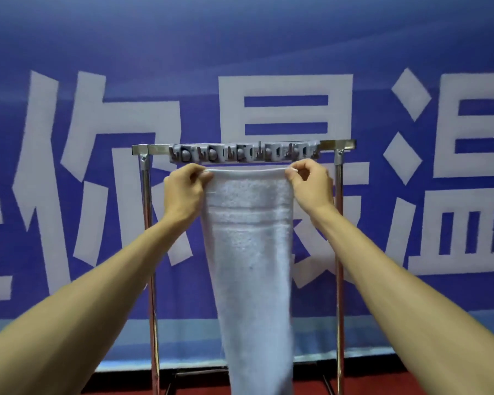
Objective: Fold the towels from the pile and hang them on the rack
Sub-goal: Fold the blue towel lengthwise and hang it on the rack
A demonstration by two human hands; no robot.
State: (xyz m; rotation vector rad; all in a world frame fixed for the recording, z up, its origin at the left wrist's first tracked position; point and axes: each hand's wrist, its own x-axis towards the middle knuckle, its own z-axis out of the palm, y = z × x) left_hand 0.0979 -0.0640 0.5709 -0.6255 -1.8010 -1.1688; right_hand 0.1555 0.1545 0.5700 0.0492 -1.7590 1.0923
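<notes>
**One towel at the rack, not yet hung**

The person holds a pale blue towel (248, 252) up in front of the rack (338, 252). The left hand (183, 186) pinches the top edge at its nine o'clock end and the right hand (311, 183) pinches the three o'clock end, fingers curled over the hem. The towel hangs as a long narrow strip toward six o'clock, so the lengthwise fold looks done. Its top edge sits just below the grey clip strip (243, 153) at twelve o'clock, apparently not touching it. No towel shows on the rack, and the pile is out of view, so how many remain cannot be told.

The towel is soft looped terry with a flat woven band across its upper part and a thin rolled hem. The rack is polished metal tubing with a flat top bar; the clip strip looks like moulded plastic with rounded rollers. Behind hangs a blue banner (97, 52) with large white characters, above a red floor (200, 389).
</notes>
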